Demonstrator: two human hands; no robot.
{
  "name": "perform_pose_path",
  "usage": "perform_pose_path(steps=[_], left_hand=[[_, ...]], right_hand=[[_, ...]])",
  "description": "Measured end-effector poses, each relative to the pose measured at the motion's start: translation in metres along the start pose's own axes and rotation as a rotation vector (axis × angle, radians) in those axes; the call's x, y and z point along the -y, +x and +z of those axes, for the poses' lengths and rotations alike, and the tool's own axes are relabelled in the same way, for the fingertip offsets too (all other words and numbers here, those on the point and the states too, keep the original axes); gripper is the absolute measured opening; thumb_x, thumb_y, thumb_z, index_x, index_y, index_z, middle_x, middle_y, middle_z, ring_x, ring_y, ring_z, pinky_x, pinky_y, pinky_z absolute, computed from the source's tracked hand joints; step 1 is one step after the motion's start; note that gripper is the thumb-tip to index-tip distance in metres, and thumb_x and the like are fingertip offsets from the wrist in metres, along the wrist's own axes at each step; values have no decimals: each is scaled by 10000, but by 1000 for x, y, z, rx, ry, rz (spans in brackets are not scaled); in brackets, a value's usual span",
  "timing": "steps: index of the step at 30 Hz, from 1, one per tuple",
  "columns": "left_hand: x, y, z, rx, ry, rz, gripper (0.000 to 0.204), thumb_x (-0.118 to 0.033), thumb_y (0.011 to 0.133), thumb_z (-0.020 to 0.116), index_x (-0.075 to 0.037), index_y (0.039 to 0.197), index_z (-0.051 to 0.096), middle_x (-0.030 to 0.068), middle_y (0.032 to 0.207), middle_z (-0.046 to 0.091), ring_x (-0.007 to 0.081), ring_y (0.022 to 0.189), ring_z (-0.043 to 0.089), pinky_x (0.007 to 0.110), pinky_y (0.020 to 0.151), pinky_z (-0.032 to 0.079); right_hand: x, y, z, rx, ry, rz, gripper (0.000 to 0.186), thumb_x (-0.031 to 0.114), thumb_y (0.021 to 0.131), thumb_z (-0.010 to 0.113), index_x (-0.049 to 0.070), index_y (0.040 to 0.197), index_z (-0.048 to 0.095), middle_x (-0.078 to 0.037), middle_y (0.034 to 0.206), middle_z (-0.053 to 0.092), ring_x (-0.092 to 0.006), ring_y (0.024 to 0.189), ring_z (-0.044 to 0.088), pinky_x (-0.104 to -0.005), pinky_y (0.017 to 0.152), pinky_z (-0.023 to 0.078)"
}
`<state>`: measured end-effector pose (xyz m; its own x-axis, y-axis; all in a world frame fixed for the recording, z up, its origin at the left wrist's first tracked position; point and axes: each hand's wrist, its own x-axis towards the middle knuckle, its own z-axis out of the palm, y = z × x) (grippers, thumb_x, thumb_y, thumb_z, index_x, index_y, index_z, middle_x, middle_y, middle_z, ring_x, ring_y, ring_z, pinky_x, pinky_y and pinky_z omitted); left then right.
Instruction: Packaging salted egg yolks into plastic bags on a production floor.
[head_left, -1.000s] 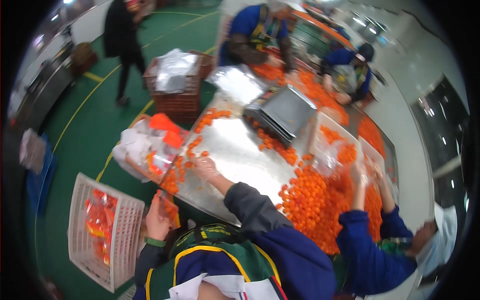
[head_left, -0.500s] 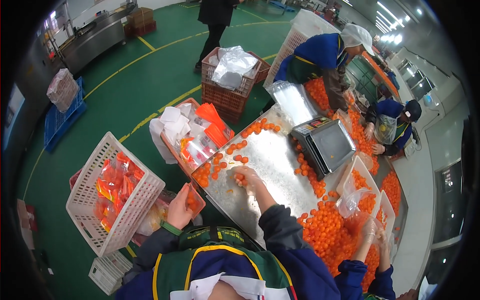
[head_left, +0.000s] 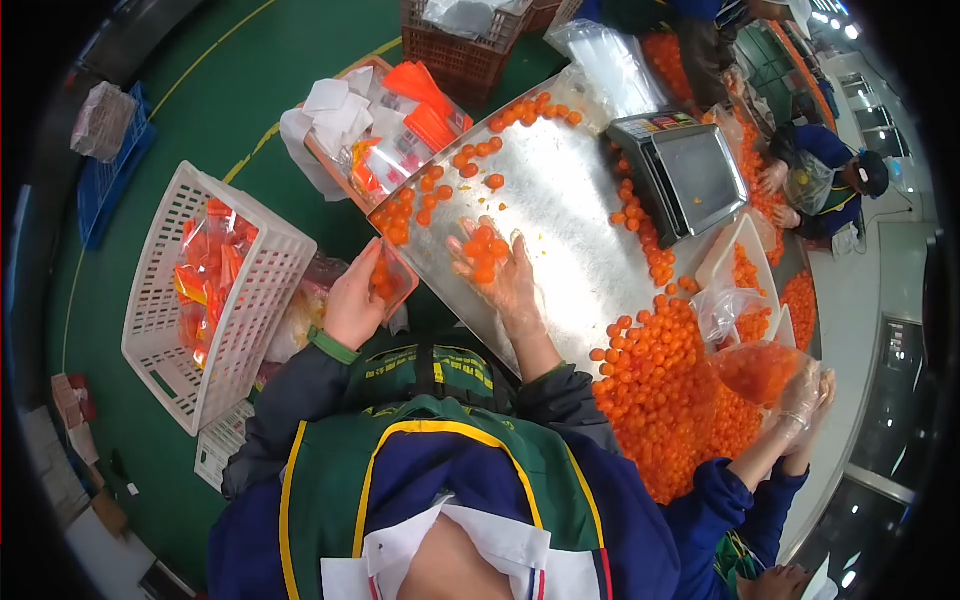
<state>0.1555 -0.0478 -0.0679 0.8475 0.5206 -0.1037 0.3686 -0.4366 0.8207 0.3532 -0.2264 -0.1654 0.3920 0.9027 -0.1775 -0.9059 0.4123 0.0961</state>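
My left hand point(head_left: 354, 302), bare, is closed on the side of a small reddish plastic tub point(head_left: 404, 288). Orange fruits show inside it, next to the metal table's edge. Over the steel tabletop point(head_left: 560, 220), my right hand point(head_left: 516, 292) wears a clear plastic glove and is turned palm up, cradling several small round orange fruits point(head_left: 485, 252). A loose group of the same fruits point(head_left: 397, 215) lies at the table's left corner. A large heap of them point(head_left: 650, 390) spreads to the right of my right forearm.
A white perforated crate point(head_left: 285, 235) with orange packets is on my left. A bin of paper and orange packaging point(head_left: 318, 150) adjoins the table. A scale point(head_left: 695, 180) stands at the far right. Beside me, a co-worker's gloved hands point(head_left: 803, 395) hold a bag of fruit; another person works beyond.
My right hand has turned from palm down over the table to palm up, with fruits showing in it. My view has tilted downward. The co-worker's bag has moved up from the heap.
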Motion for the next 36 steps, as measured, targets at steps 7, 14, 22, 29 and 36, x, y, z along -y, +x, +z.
perform_pose_path(steps=[7,14,22,29,36], left_hand=[[2,-7,20,-33,93,60,698,92,711,493,30,1403,426,188,1486,428,378,1231,534,382,939,499],[8,-7,36,-24,30,65,733,75,750,571,2,1453,375,180,1505,411,352,1289,508,351,978,483],[-7,-11,39,-44,51,111,775,82,669,586,5,1411,375,208,1497,391,418,1181,545,454,929,500],[6,-20,27,-138,-9,7,785,88,681,556,-21,1440,387,178,1492,421,383,1207,554,410,926,515],[8,-24,0,-75,-115,-134,802,127,693,476,-2,1476,359,173,1504,424,345,1262,535,312,819,524]], right_hand=[[-24,-16,23,-42,120,96,649,569,1030,220,164,1535,266,-163,1596,226,-493,1441,205,-718,1010,384],[-47,-32,97,-118,-44,292,644,511,1051,248,51,1499,287,-244,1534,317,-515,1372,340,-631,1055,413],[-54,-22,99,-173,-482,452,631,454,1045,391,-54,1420,381,-247,1371,489,-392,1256,500,-510,1065,422],[-41,-12,123,-238,-977,391,556,403,990,550,-41,1324,525,-193,1267,604,-303,1155,601,-428,978,488],[114,104,46,-574,-2619,-434,270,236,932,584,66,1118,682,-137,1070,689,-294,976,647,-402,830,530]])
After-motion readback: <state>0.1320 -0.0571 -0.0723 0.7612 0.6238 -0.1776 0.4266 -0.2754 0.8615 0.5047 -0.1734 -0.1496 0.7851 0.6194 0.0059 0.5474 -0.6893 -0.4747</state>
